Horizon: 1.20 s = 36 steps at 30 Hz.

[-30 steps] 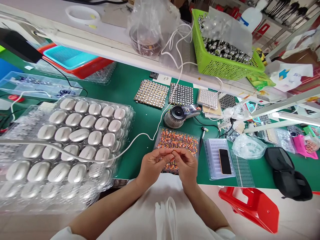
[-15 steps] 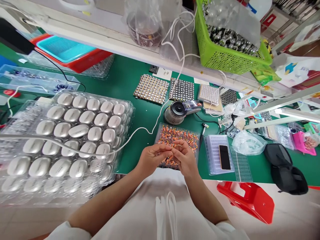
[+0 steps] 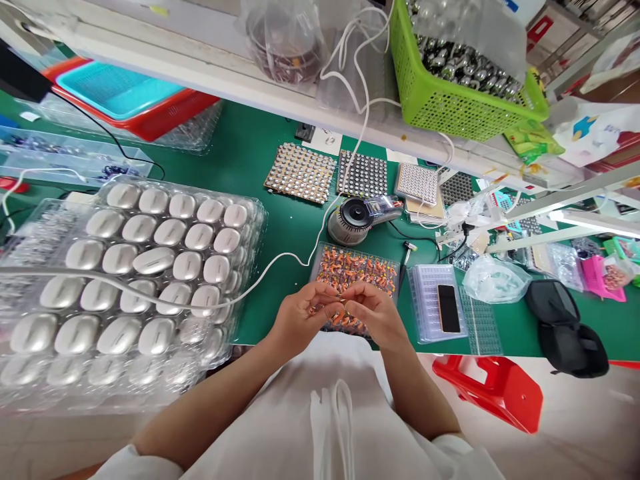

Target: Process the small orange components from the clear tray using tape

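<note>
My left hand (image 3: 300, 317) and my right hand (image 3: 376, 313) meet fingertip to fingertip at the table's near edge, pinching a small orange part (image 3: 341, 300) between them. They hover over the near end of a clear tray of small orange parts (image 3: 356, 268), which lies flat on the green table (image 3: 280, 227). The pinched part is tiny and mostly hidden by my fingers. A white cable (image 3: 280, 260) runs across the table to the left of my hands.
A large clear blister tray of silver oval shells (image 3: 145, 253) fills the left. Behind the orange tray sit a round tape dispenser (image 3: 353, 219) and panels of small metal parts (image 3: 300, 172). A phone (image 3: 448, 308) lies on a clear tray at right; a green basket (image 3: 450, 100) sits on the shelf.
My hands stay together over the orange tray, fingers shifting slightly on the small part. The view has tilted a little downward.
</note>
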### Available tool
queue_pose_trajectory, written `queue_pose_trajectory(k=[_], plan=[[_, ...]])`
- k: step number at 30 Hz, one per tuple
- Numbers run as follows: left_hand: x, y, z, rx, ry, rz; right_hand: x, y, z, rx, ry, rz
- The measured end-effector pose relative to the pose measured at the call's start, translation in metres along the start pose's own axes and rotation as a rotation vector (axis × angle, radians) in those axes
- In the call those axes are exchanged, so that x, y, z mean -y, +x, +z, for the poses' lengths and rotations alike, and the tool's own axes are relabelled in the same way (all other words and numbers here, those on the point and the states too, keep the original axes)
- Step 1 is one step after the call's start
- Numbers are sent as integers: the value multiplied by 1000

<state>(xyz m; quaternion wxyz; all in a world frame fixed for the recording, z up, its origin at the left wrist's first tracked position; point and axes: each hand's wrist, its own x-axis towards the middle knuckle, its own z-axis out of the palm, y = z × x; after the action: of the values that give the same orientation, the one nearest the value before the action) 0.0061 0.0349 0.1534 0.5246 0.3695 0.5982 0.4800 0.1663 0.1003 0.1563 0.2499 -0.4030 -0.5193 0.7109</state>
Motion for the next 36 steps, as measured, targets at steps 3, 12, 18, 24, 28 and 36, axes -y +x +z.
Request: queue_pose_trajectory(k=[3, 12, 18, 24, 28, 36], plan=[[1, -1, -1, 7, 17, 4, 0, 1, 1, -31, -42, -45], [1, -1, 2, -100, 129, 152, -16, -4, 10, -228, -24, -103], [-5, -3, 4, -194, 320, 457, -22, -5, 12, -330, 21, -99], [-2, -2, 7, -142, 191, 337, -14, -7, 16, -278, -73, -195], [0, 2, 2, -3, 18, 131, -11, -9, 16, -268, -213, -294], [8, 14, -15, 468, -397, -248, -23, -7, 9, -7, 54, -142]])
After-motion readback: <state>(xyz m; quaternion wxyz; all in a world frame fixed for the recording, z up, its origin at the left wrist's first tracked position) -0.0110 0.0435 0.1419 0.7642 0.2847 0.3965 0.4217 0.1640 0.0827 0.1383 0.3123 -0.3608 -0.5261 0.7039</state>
